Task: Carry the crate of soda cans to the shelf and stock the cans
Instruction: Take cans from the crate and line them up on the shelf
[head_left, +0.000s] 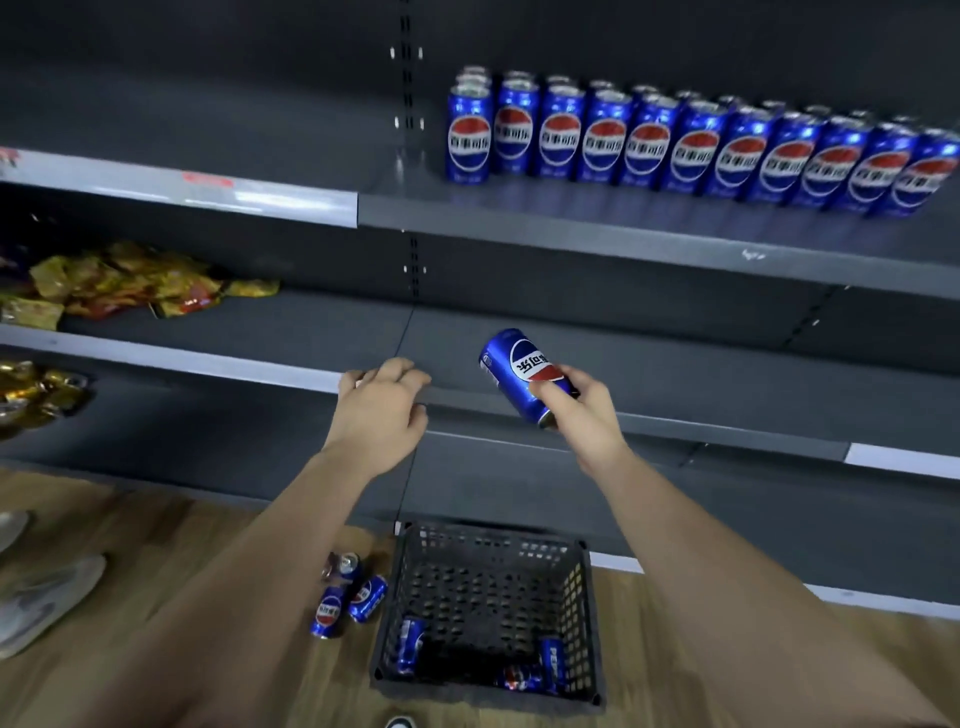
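Note:
My right hand (584, 415) grips a blue soda can (517, 371), tilted and upside down, in front of the middle shelf (675, 415). My left hand (382, 405) rests with loosely bent fingers on that shelf's front edge and holds nothing. On the upper shelf (623, 228) stand several rows of blue cans (696, 148), upright with labels facing out. Below my arms the black plastic crate (488, 540) sits on the floor with three cans (410, 644) lying in its bottom. Three more cans (348, 597) lie on the floor left of the crate.
Yellow snack packets (130, 283) are piled on the middle shelf at far left, and gold-wrapped items (36, 392) sit on the shelf below. A person's light shoes (47, 597) stand on the wooden floor at left. The upper shelf left of the can rows is bare.

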